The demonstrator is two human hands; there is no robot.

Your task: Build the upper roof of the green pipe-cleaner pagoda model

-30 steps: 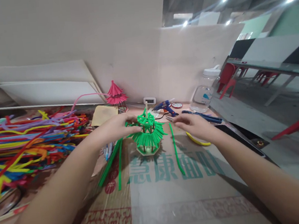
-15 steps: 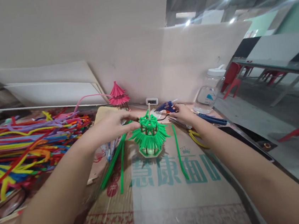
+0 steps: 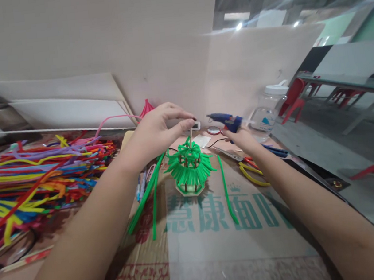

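A small pagoda model (image 3: pixel 192 168) of green pipe cleaners, with dark posts and a pale stick on top, stands upright on the cardboard (image 3: pixel 215 253). My left hand (image 3: pixel 167 126) is just above it, thumb and forefinger pinched near the stick's tip; a tiny dark bit shows at the fingertips, too small to name. My right hand (image 3: pixel 240 138) grips a blue hot glue gun (image 3: pixel 227 120) behind and right of the model, its nozzle pointing left. Loose green pipe cleaners (image 3: pixel 148 197) lie left of the model, and a single green pipe cleaner (image 3: pixel 226 189) lies right.
A heap of colourful pipe cleaners (image 3: pixel 44 177) covers the left side. Yellow-handled scissors (image 3: pixel 252 175) lie by my right forearm. A clear jar (image 3: pixel 266 111) stands at the back right, and a pink pipe-cleaner roof (image 3: pixel 146 106) shows behind my left hand.
My right hand has lifted the glue gun up and turned its nozzle left. My left hand has moved up and right, from beside the model to above its top.
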